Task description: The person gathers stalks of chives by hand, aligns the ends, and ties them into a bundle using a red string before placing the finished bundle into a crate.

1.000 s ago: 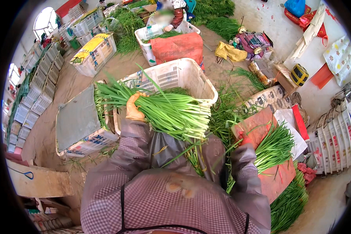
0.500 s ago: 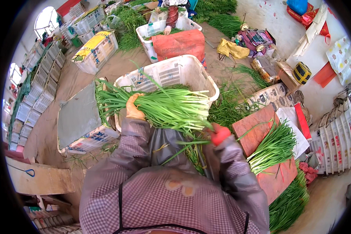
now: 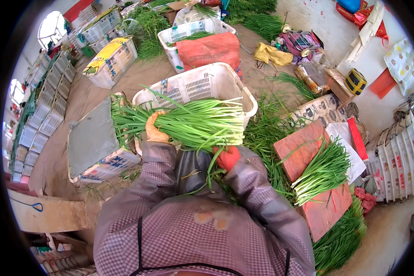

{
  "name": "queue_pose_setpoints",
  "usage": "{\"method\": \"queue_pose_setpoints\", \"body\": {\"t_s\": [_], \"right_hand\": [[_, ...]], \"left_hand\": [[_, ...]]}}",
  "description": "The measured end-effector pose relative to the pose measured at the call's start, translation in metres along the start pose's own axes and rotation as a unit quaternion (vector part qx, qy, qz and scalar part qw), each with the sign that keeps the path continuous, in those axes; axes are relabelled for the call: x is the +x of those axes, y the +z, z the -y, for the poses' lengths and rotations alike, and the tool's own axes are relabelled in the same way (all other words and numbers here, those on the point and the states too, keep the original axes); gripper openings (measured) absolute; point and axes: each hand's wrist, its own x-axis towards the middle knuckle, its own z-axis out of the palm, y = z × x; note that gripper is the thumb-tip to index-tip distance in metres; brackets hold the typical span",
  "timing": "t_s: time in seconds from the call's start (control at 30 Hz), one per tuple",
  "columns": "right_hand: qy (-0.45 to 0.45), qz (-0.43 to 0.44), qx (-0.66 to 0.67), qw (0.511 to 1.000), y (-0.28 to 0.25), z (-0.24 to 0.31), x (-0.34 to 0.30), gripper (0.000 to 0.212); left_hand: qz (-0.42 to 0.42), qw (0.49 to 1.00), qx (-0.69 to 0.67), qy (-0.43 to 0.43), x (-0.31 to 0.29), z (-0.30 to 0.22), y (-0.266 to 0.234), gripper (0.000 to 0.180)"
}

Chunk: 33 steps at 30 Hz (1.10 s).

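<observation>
My left hand [image 3: 155, 129], in a tan glove, is wrapped round a thick bunch of garlic chives [image 3: 202, 120]. The bunch lies sideways over the near part of a white plastic crate [image 3: 195, 87], pale stem ends to the right and green tips to the left. In a red glove, my right hand [image 3: 228, 158] is closed just below the stems. A few loose chive leaves [image 3: 210, 171] hang down from its fingers. Another chive bunch [image 3: 324, 170] rests on a reddish board [image 3: 292, 142] to my right.
At my left stands a crate with a grey cover [image 3: 94, 138]. Loose chives [image 3: 267, 138] litter the floor right of the middle crate. Farther off is a white crate with an orange-red sack [image 3: 209, 53] over its edge. Stacked white baskets [image 3: 398, 163] lean by the right wall.
My right hand has come left and in under the bunch, bringing loose leaves along. The stem ends look more gathered. The other person's arm has left the far crate.
</observation>
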Motion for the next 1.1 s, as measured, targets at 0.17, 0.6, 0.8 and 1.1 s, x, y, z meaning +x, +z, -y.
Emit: {"method": "queue_pose_setpoints", "body": {"t_s": [0.17,0.6,0.8,1.1], "right_hand": [[0.103,0.078,-0.006,0.992,-0.045,0.018,-0.032,0.011],[-0.076,0.265,0.12,0.954,-0.147,0.076,-0.095,0.039],[-0.069,0.166,-0.117,0.977,0.024,0.015,-0.033,0.035],[-0.046,0.368,0.076,0.926,-0.05,0.034,-0.035,0.021]], "left_hand": [[0.073,0.997,-0.016,0.019,-0.005,-0.009,0.004,0.012],[0.162,0.981,-0.081,0.07,-0.024,-0.037,0.026,0.017],[0.168,0.981,-0.075,0.068,-0.019,-0.031,0.029,0.015],[0.223,0.964,-0.1,0.102,-0.015,-0.056,0.02,0.018]]}}
